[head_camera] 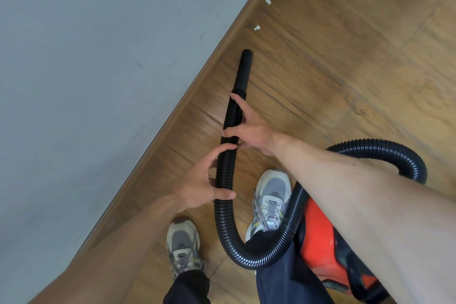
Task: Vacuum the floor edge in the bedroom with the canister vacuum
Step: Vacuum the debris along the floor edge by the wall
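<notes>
Black ribbed hose (225, 170) curves from red canister (318, 237); nozzle (243, 71) near baseboard (197, 81).

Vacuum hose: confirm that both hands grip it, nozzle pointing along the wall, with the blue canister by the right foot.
Wrong on one point: the head view shows the canister is red-orange, not blue. The left hand and right hand do grip the hose, nozzle pointing along the wall.
</notes>
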Demonstrator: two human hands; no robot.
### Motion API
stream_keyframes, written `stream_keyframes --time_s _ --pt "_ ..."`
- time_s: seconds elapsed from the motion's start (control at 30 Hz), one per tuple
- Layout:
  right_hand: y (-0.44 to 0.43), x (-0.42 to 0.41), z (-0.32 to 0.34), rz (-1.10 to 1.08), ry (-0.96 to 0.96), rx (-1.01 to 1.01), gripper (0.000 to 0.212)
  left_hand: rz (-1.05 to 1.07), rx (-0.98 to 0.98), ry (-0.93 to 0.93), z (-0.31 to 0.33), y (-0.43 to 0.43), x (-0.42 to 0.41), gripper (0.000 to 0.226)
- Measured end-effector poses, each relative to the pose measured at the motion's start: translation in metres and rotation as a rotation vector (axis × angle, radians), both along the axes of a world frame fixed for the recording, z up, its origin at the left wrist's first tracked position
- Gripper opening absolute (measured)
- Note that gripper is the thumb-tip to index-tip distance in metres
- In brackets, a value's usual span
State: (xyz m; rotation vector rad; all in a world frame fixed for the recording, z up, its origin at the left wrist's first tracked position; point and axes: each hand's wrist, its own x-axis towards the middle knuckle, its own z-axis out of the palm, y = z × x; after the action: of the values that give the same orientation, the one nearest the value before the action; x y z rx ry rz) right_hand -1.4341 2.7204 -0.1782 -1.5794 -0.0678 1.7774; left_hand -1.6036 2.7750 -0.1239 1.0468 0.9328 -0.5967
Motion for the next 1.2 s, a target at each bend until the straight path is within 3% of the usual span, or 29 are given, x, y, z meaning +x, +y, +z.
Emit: stream_keyframes --time_s 1.2 --pt "0.032 0.079 0.004 0.041 0.011 -0.035 0.096 0.016 -0.019 0.041 0.027 0.027 0.084 0.094"
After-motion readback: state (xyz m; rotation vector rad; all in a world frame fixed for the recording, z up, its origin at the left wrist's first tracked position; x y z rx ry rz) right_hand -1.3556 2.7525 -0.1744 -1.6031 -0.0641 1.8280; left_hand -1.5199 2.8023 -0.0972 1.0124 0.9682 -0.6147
